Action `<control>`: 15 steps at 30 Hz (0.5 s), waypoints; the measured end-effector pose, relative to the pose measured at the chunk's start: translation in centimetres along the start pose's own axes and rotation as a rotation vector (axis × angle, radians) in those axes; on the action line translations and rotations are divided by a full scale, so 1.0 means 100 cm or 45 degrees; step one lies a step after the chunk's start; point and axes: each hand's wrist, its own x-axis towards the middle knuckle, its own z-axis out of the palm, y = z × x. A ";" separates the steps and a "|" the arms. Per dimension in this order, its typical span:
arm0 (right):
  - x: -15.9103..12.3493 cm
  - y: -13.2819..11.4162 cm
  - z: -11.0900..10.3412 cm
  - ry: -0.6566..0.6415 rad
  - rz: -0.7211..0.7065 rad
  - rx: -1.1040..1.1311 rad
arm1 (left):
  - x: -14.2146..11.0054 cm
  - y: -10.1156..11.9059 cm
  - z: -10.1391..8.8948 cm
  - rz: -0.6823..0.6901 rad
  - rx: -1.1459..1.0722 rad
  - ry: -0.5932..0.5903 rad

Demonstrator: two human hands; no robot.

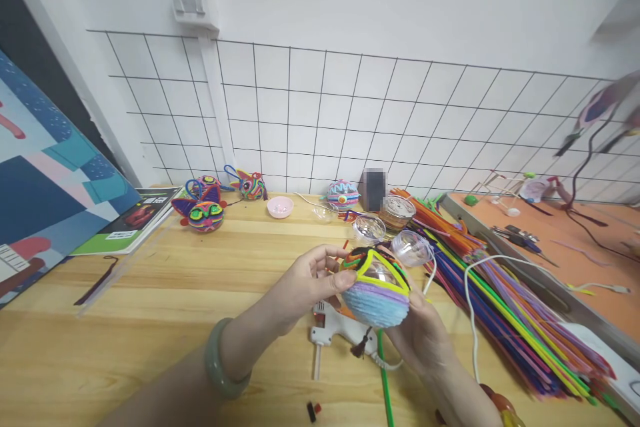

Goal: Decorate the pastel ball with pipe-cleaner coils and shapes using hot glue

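My left hand (pixel 317 280) and my right hand (pixel 420 327) hold a ball wrapped in pipe cleaners (pixel 377 303) between them, above the table. Light blue rows cover its underside, with a purple band over them. A yellow triangle frames a bare patch of clear plastic, and orange, green and black strands lie on the upper left. My left fingers and thumb grip the left side; the right fingers are partly hidden behind the ball. Below it lies a white glue gun (pixel 345 328) with a glue stick in its back, beside a dark tassel (pixel 361 345) and a green pipe cleaner (pixel 385 380).
Bundled pipe cleaners (pixel 520 327) cover the right side, crossed by a white cable (pixel 470 307). Clear plastic half-shells (pixel 411 248) stand behind the ball. Finished wrapped balls (pixel 205 213), a pink bowl (pixel 280 207) and a striped ball (pixel 343 195) line the back.
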 end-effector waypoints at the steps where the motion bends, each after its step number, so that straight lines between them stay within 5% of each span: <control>1: 0.000 -0.001 0.001 0.001 0.002 0.007 | 0.000 0.000 0.000 -0.002 -0.003 -0.007; 15: 0.000 -0.002 0.004 -0.027 -0.019 -0.044 | 0.002 -0.003 -0.004 0.002 -0.021 -0.045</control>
